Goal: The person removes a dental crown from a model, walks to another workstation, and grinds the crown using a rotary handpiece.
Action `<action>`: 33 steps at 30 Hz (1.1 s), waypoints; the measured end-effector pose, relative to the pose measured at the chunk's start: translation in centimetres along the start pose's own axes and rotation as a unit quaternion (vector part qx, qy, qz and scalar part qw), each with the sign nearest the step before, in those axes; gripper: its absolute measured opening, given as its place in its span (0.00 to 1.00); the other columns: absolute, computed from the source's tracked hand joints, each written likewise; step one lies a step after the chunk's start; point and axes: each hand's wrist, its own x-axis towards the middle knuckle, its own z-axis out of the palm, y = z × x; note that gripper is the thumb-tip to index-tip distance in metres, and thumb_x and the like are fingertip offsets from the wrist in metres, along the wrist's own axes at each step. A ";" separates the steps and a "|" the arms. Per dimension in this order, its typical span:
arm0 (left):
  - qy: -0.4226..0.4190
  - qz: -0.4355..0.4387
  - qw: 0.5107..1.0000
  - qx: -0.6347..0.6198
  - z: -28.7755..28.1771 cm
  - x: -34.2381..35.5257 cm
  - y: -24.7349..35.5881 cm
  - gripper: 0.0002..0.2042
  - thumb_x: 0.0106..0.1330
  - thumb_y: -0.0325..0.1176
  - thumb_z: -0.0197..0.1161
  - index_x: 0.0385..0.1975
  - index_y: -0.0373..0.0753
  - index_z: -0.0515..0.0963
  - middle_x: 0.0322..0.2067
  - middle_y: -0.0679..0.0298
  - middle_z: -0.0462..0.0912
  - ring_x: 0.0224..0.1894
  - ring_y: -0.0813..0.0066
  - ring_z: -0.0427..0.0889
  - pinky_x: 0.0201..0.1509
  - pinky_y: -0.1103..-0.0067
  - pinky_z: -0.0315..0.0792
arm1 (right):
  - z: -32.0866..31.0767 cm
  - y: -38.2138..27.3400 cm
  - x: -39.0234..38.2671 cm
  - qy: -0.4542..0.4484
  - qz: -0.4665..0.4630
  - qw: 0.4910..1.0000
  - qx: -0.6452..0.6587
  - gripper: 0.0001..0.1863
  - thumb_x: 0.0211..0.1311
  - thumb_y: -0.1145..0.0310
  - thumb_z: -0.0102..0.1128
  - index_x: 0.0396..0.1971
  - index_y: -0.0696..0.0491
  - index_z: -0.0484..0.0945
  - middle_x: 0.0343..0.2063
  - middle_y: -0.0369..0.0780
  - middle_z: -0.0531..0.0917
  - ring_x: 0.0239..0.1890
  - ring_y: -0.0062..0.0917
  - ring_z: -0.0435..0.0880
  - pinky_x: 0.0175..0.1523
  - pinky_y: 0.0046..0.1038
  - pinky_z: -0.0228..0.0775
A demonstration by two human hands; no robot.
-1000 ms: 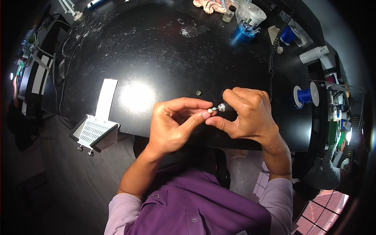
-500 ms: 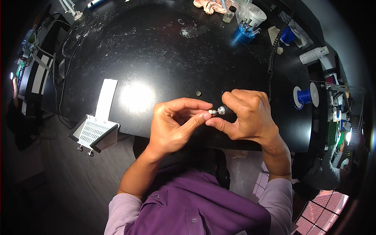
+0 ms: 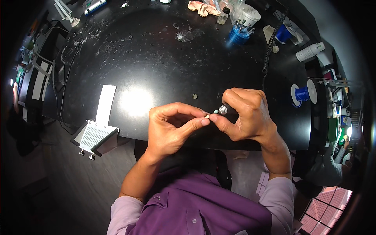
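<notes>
Between the thumb and fingertips of my left hand (image 3: pixel 170 127) is a small pale, tooth-like piece (image 3: pixel 207 116), mostly covered by the fingers. My right hand (image 3: pixel 248 115) is closed around a rotary handpiece (image 3: pixel 223 109) with a dark body and a silver nose. A small greenish-grey bur (image 3: pixel 216 112) sticks out of the nose toward the piece, slightly apart from it. My right thumb tip rests close beside the pale piece; whether they touch, I cannot tell. Beyond my hands, another small dull piece (image 3: pixel 195 96) lies on the black table (image 3: pixel 156 62).
A perforated metal bench stand (image 3: pixel 94 135) overhangs the front left edge. At the right is a spool of blue wire (image 3: pixel 302 94). A blue bur holder (image 3: pixel 239 35), white tub (image 3: pixel 248 15) and small bottle (image 3: pixel 223 16) stand at the back, near a coiled cord (image 3: pixel 267 55).
The handpiece's bur has drawn back from the pale piece, which sits lower and more hidden in my left fingers. My right thumb has come nearer to it. The view has shifted slightly.
</notes>
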 end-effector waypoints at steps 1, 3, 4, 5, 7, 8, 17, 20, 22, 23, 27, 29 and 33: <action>-0.004 0.008 1.000 0.009 0.0 0.0 0.0 0.06 0.60 0.20 0.76 0.35 0.31 0.86 0.33 0.58 0.90 0.37 0.76 0.89 0.42 0.81 0.84 | 0.0 0.0 0.0 0.000 0.000 1.000 0.000 0.25 0.52 0.49 0.73 0.18 0.53 0.71 0.11 0.36 0.68 0.11 0.30 0.71 0.17 0.32 0.59; -0.002 0.008 1.000 0.004 0.1 0.0 0.0 0.06 0.60 0.20 0.75 0.35 0.31 0.86 0.33 0.58 0.90 0.37 0.76 0.89 0.43 0.81 0.84 | 0.1 0.1 0.0 0.006 -0.001 1.000 0.008 0.25 0.52 0.50 0.74 0.17 0.53 0.71 0.11 0.36 0.68 0.11 0.29 0.71 0.17 0.32 0.59; -0.001 0.008 1.000 -0.001 0.1 -0.1 0.0 0.06 0.60 0.19 0.75 0.35 0.31 0.86 0.34 0.57 0.90 0.37 0.76 0.89 0.43 0.81 0.84 | 0.1 0.1 0.0 0.006 -0.001 1.000 0.009 0.25 0.52 0.50 0.74 0.17 0.53 0.71 0.11 0.36 0.68 0.11 0.29 0.71 0.17 0.32 0.59; -0.001 0.008 1.000 -0.001 0.1 -0.1 0.1 0.06 0.60 0.19 0.75 0.35 0.31 0.86 0.34 0.57 0.90 0.37 0.76 0.89 0.43 0.81 0.84 | 0.1 0.1 0.0 0.006 -0.002 1.000 0.004 0.25 0.52 0.50 0.74 0.17 0.52 0.71 0.11 0.36 0.68 0.11 0.29 0.71 0.17 0.32 0.59; -0.002 0.001 1.000 0.001 0.1 -0.1 0.2 0.06 0.60 0.19 0.75 0.35 0.31 0.86 0.34 0.56 0.90 0.38 0.75 0.90 0.44 0.81 0.84 | 0.1 0.1 0.0 0.006 -0.004 1.000 0.001 0.25 0.52 0.50 0.74 0.17 0.52 0.70 0.11 0.37 0.68 0.11 0.29 0.71 0.17 0.32 0.59; -0.002 0.001 1.000 0.001 0.1 -0.1 0.2 0.06 0.60 0.19 0.75 0.35 0.31 0.86 0.34 0.56 0.90 0.38 0.75 0.90 0.44 0.81 0.84 | 0.1 0.1 0.0 0.007 -0.003 1.000 0.002 0.25 0.52 0.50 0.74 0.17 0.52 0.70 0.11 0.36 0.68 0.11 0.29 0.71 0.17 0.32 0.59; -0.007 0.003 1.000 -0.024 0.0 0.0 0.0 0.06 0.60 0.18 0.75 0.35 0.30 0.86 0.35 0.56 0.90 0.38 0.73 0.90 0.44 0.80 0.85 | 0.1 0.3 -0.1 -0.004 -0.010 1.000 0.016 0.29 0.53 0.44 0.73 0.16 0.52 0.69 0.10 0.36 0.67 0.11 0.29 0.70 0.17 0.31 0.58; -0.001 0.005 1.000 -0.023 0.0 -0.1 -0.1 0.06 0.59 0.17 0.75 0.34 0.30 0.86 0.34 0.55 0.90 0.37 0.73 0.90 0.43 0.80 0.84 | -0.4 0.0 0.1 -0.023 -0.021 0.999 0.007 0.33 0.52 0.38 0.73 0.16 0.52 0.69 0.10 0.36 0.66 0.10 0.29 0.69 0.17 0.32 0.58; -0.005 0.027 1.000 -0.005 0.1 0.0 0.0 0.05 0.58 0.17 0.76 0.32 0.31 0.87 0.34 0.54 0.90 0.36 0.73 0.89 0.42 0.81 0.84 | -0.4 -0.2 0.1 -0.030 -0.023 0.999 -0.005 0.35 0.50 0.34 0.73 0.16 0.52 0.69 0.10 0.36 0.66 0.10 0.28 0.69 0.17 0.32 0.58; -0.006 0.026 1.000 -0.005 0.1 0.0 0.1 0.05 0.58 0.17 0.76 0.32 0.31 0.87 0.34 0.54 0.90 0.36 0.73 0.89 0.42 0.81 0.84 | -0.4 -0.2 0.0 -0.035 -0.021 0.999 -0.020 0.37 0.50 0.31 0.71 0.16 0.53 0.68 0.11 0.35 0.64 0.11 0.28 0.67 0.17 0.31 0.56; -0.011 0.045 0.998 0.049 -0.3 0.1 0.1 0.06 0.55 0.17 0.77 0.30 0.32 0.88 0.33 0.54 0.90 0.36 0.71 0.89 0.42 0.80 0.83 | -0.2 -0.1 -0.1 -0.049 -0.027 0.997 -0.051 0.40 0.50 0.27 0.68 0.14 0.53 0.66 0.11 0.35 0.62 0.10 0.28 0.65 0.17 0.31 0.54; -0.015 0.046 0.997 0.058 -0.2 0.1 0.1 0.06 0.54 0.17 0.77 0.29 0.33 0.88 0.33 0.53 0.90 0.36 0.70 0.90 0.42 0.79 0.83 | -0.3 -0.1 -0.2 -0.053 -0.026 0.997 -0.051 0.40 0.51 0.27 0.68 0.14 0.52 0.66 0.10 0.35 0.62 0.10 0.28 0.65 0.17 0.32 0.54; -0.008 0.025 0.999 0.030 -0.1 0.1 0.1 0.06 0.54 0.18 0.78 0.29 0.32 0.88 0.33 0.53 0.90 0.37 0.69 0.90 0.43 0.78 0.83 | -0.2 -0.1 -0.3 -0.058 -0.023 0.997 -0.044 0.39 0.52 0.28 0.68 0.14 0.52 0.66 0.10 0.36 0.63 0.10 0.29 0.66 0.17 0.32 0.55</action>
